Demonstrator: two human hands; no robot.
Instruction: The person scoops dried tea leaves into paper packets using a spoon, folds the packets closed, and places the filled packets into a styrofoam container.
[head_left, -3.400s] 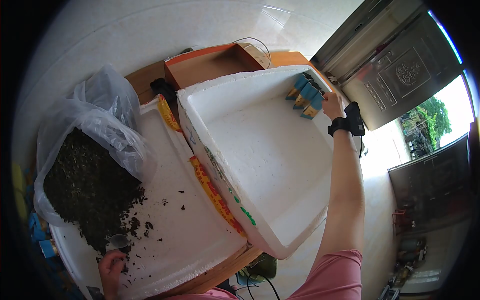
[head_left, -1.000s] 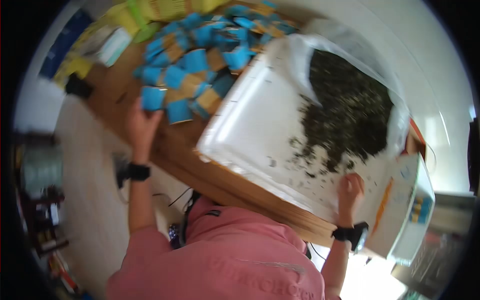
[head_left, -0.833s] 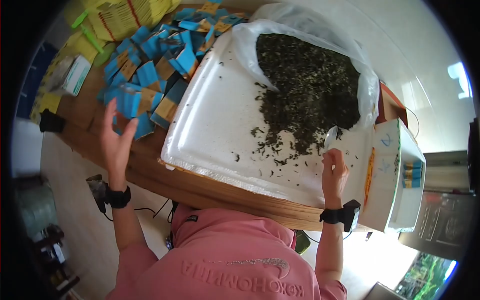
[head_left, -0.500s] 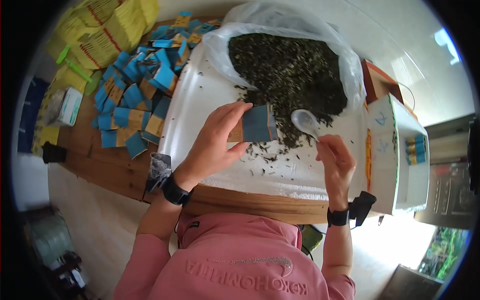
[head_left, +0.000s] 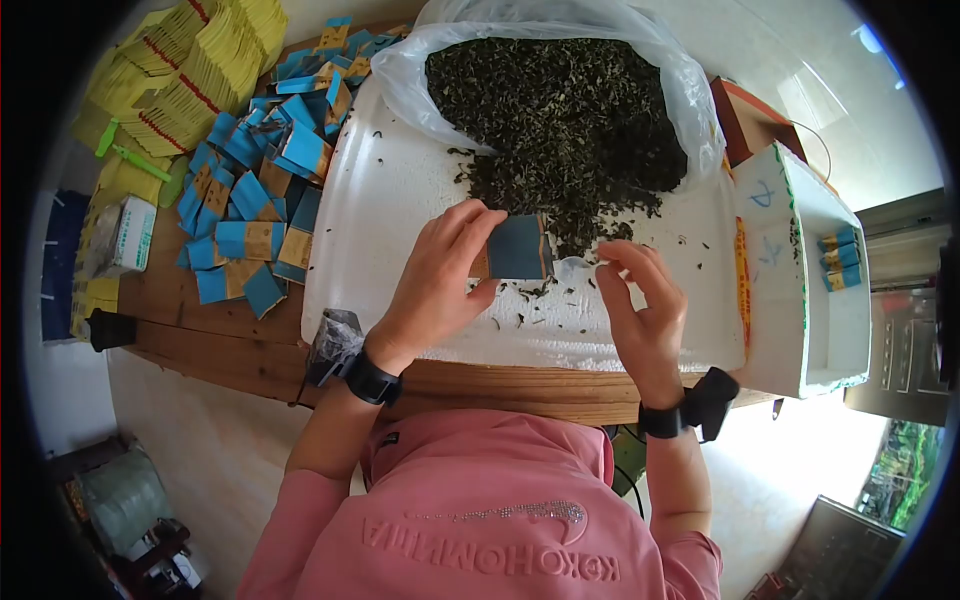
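Blue packet (head_left: 518, 247), one, in left hand (head_left: 435, 275); one clear spoon (head_left: 574, 268) pinched by right hand (head_left: 645, 315), just beside. Three boxed packets (head_left: 840, 260) right; one leaf heap (head_left: 560, 115) far; many loose packets (head_left: 250, 240) left.

Marked in raised capitals across the pink shirt (head_left: 480, 470), inverted, not securely readable. Handwritten in blue on the foam box (head_left: 776, 310), illegible; printed in green on the small carton (head_left: 136, 236), too small

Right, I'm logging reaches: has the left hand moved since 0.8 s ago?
Yes. The left hand has moved rightward, from beside the pile of blue packets to over the white foam tray, where it holds a single packet.
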